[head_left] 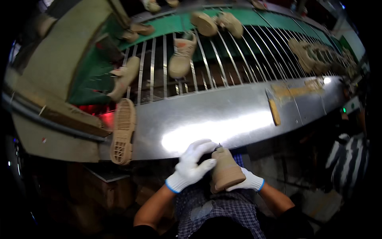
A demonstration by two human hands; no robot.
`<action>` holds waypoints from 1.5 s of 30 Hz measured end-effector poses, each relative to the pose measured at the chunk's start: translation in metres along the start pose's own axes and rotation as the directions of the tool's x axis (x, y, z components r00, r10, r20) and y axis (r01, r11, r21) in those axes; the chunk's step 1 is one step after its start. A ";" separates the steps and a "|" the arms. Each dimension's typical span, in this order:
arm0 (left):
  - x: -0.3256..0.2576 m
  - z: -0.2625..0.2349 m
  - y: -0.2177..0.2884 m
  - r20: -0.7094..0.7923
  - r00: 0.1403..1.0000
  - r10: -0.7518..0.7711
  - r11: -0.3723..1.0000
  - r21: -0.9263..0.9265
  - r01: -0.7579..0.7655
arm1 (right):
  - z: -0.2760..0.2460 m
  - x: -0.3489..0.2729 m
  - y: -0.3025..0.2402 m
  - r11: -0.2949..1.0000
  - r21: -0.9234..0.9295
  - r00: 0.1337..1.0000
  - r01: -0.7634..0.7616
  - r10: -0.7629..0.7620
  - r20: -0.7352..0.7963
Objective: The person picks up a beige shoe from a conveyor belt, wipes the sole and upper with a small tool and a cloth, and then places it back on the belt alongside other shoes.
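A tan shoe [227, 169] with a thick sole is held in front of my body, just off the near edge of the metal counter. My right hand [250, 181], in a white glove with a blue cuff, grips it low along its right side; some fingers are hidden behind it. From the left, my gloved left hand [193, 164] closes on the upper, thumb against its side and fingers by the collar. A small dark tip shows at the shoe's top, too small to name.
Beyond the metal counter [215, 115] runs a rack of metal bars [223, 59] carrying several tan shoes [183, 55]. A loose tan sole [123, 131] lies at the counter's left end, near a red glow. A wooden-handled tool [274, 111] rests at right. Striped cloth [350, 163] shows far right.
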State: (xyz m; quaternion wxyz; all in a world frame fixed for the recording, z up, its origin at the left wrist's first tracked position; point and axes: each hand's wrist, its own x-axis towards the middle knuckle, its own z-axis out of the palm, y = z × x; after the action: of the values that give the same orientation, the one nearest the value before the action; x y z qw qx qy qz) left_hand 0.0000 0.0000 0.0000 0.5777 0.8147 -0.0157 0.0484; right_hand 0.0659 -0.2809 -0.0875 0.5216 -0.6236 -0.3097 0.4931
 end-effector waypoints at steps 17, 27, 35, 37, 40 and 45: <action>-0.052 -0.031 -0.034 -0.526 0.836 0.155 0.798 0.566 0.208 | -0.169 -0.015 -0.077 0.165 -0.440 0.412 -0.883 -0.180 -0.893; -0.003 -0.042 0.021 -0.259 0.947 0.188 0.684 0.727 0.063 | -0.049 0.031 -0.225 0.407 -0.859 0.904 -0.311 -0.150 -0.399; 0.021 -0.045 -0.004 -0.233 0.939 0.252 0.723 0.690 -0.023 | 0.028 0.083 -0.252 0.236 -0.969 0.986 -0.070 -0.130 -0.103; 0.023 -0.049 -0.002 -0.187 0.947 0.260 0.728 0.683 -0.065 | 0.028 0.073 -0.233 -0.171 -0.979 0.944 0.111 -0.290 0.158; 0.020 -0.063 -0.005 -0.119 0.929 0.350 0.689 0.705 -0.169 | 0.038 0.051 -0.263 0.122 -0.987 0.991 0.106 -0.093 0.095; 0.019 -0.067 -0.003 -0.089 0.960 0.267 0.657 0.745 -0.114 | -0.016 0.080 -0.221 0.063 -0.996 0.978 0.066 -0.202 0.052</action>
State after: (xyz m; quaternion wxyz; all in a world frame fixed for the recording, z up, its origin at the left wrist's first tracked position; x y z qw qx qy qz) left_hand 0.0149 0.0643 0.0209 0.1931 0.9625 -0.0252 0.1888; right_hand 0.1344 -0.1563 0.0999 0.0175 -0.8034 -0.5912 0.0692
